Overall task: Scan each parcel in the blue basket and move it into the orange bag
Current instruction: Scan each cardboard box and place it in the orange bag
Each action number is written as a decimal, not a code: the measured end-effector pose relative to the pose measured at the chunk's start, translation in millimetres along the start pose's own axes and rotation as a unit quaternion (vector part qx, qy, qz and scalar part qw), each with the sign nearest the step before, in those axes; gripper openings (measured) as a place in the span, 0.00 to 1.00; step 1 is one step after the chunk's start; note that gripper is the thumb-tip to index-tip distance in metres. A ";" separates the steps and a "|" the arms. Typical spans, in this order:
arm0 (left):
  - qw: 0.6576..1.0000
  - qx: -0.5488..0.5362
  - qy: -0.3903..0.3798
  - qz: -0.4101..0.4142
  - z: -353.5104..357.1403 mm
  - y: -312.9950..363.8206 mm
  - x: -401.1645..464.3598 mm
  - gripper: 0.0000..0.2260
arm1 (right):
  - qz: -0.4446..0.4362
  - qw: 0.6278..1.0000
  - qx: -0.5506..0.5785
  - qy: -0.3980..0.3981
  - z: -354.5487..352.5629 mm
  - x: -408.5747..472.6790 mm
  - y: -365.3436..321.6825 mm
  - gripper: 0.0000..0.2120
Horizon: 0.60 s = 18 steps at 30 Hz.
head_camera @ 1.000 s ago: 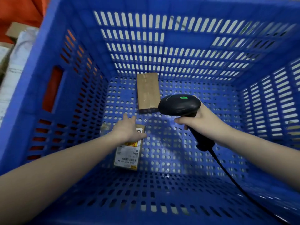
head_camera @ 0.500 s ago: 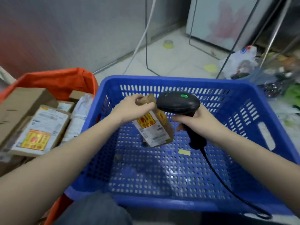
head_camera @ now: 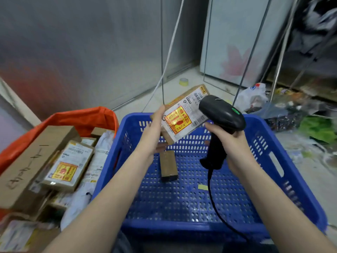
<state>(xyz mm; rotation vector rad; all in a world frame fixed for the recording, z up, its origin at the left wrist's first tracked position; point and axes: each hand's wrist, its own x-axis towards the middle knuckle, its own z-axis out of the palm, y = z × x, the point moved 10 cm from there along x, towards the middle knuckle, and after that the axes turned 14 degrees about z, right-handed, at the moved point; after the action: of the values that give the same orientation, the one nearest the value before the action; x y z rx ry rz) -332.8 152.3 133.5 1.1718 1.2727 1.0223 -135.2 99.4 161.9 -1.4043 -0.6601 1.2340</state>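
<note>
Scan step: left hand (head_camera: 152,136) grips small brown cardboard parcel (head_camera: 182,114) above blue plastic basket (head_camera: 273,143), right hand (head_camera: 231,141) clenching black handheld scanner (head_camera: 221,111) at label; next, left into orange bag (head_camera: 82,117).

1. The basket (head_camera: 299,181) fills the lower middle and right of the frame, in front of me.
2. One parcel (head_camera: 168,166) lies on the basket floor, toward the centre of the frame.
3. The bag (head_camera: 85,118) sits at the left of the frame, touching the basket's left wall, with boxes (head_camera: 65,166) piled in it.
4. My left hand (head_camera: 155,132) holds a second parcel (head_camera: 182,115) above the basket's far rim, tilted.
5. My right hand (head_camera: 231,141) holds the scanner (head_camera: 221,114) just right of that parcel, its head overlapping the parcel's upper right corner.
6. The scanner's cable (head_camera: 212,199) hangs down across the basket toward the lower edge of the frame.
</note>
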 end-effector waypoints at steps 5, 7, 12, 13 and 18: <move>0.998 0.000 -0.058 0.000 19.6 -5.3 -4.8 0.20 | 0.007 0.998 0.051 -0.023 -2.2 6.3 0.0 0.15; 0.995 0.016 -0.093 0.015 29.0 -3.9 -2.2 0.20 | -0.001 0.998 0.054 -0.033 0.3 10.3 -5.1 0.15; 0.991 0.047 -0.126 0.026 32.8 -8.8 10.0 0.29 | 0.012 0.996 0.080 -0.026 -2.6 19.9 -5.9 0.17; 0.991 0.046 -0.120 0.040 30.4 -7.6 13.4 0.31 | 0.017 0.996 0.088 -0.024 -3.2 21.1 -5.0 0.19; 0.985 0.027 -0.114 0.127 25.3 9.5 22.2 0.20 | 0.030 0.991 0.118 -0.047 2.3 25.7 -0.4 0.22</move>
<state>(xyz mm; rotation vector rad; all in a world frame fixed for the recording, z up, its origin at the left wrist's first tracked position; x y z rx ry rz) -305.7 173.9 138.1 1.4763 0.9941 1.0079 -129.4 123.5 154.6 -1.1826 -0.5192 1.3852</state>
